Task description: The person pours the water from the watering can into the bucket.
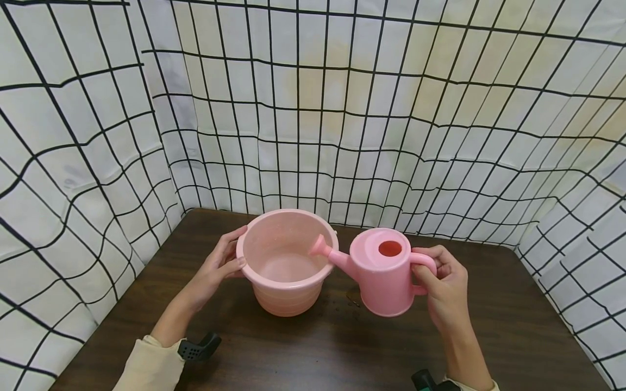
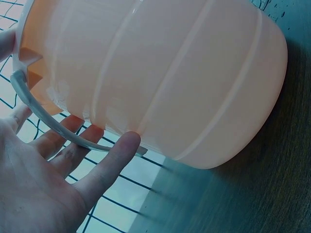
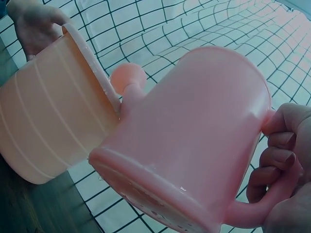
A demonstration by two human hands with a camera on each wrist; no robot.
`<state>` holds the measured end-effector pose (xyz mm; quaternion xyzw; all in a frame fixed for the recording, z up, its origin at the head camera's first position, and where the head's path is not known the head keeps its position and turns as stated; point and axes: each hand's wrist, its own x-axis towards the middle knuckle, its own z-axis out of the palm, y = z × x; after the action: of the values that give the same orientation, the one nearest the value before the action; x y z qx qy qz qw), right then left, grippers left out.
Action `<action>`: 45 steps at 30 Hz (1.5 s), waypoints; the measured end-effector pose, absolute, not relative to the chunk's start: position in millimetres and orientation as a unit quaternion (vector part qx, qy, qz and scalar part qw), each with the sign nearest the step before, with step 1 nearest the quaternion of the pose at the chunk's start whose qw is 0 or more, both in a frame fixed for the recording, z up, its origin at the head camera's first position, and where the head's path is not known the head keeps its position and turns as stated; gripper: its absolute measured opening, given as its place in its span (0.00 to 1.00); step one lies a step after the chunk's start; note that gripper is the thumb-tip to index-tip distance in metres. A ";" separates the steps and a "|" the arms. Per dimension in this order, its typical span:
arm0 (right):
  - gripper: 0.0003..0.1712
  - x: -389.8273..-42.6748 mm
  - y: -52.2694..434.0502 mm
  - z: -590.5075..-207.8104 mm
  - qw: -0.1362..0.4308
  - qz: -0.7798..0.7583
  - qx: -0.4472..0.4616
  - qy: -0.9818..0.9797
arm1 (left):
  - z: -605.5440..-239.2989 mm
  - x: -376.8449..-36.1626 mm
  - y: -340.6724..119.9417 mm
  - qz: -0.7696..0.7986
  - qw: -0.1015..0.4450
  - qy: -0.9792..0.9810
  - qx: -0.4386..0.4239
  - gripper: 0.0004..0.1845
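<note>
Watering can [image 1: 386, 288], pink, hangs off the table [image 1: 362, 358] to the right of the pale pink bucket [image 1: 287, 297], roughly upright, spout [image 1: 345, 263] aimed left, sprinkler head [image 1: 320, 247] over the bucket's right side; whether the spout touches the rim, cannot tell. Right hand [image 1: 449, 285] has its fingers curled round the can handle [image 1: 426, 260]. Left hand [image 1: 214, 270] is well apart from it, holding the bucket's left rim, thumb over the lip. Risks, as judged: if the can carries water, a careless tilt could slop some out of the top hole [image 1: 390, 248]; drawing the can right could leave the sprinkler head dripping on the wood; a spout knock on the rim could shove the bucket, since the left hand's hold looks light; drops on the can's underside suggest a slippery grip. Water level inside the can: not visible. Count: one watering can, one spout, one sprinkler head, one top hole; one bucket, with one bail [image 2: 41, 114] visible by the left fingers; two hands; one wet patch [image 1: 353, 297] between bucket and can; two black wrist straps [image 1: 198, 348]; two pale sleeves [image 1: 150, 365]; one dark table; grid-lined sheeting [image 1: 362, 127] on three sides: left, far, right.
</note>
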<state>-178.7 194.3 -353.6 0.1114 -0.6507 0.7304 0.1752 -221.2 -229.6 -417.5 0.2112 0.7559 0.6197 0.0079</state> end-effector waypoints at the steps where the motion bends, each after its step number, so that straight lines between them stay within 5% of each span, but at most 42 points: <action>1: 0.13 -178.7 193.9 -353.8 0.177 0.732 0.112 -0.649 | -417.4 -221.2 -229.6 0.619 0.008 0.757 0.211 0.33; 15: 0.08 -177.8 190.8 -354.6 0.194 0.744 0.103 -0.631 | -416.9 -221.1 -228.4 0.618 0.004 0.758 0.208 0.33; 33: 0.12 -176.5 191.6 -352.5 0.189 0.761 0.172 -0.596 | -417.2 -219.6 -229.6 0.618 0.003 0.758 0.208 0.33; 45: 0.15 -176.4 192.2 -349.9 0.172 0.752 0.137 -0.622 | -416.7 -219.7 -228.6 0.621 0.004 0.756 0.208 0.33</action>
<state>-176.4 192.2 -349.9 0.1365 -0.6215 0.7520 0.1720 -219.7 -228.6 -416.7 0.2084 0.7557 0.6209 0.0043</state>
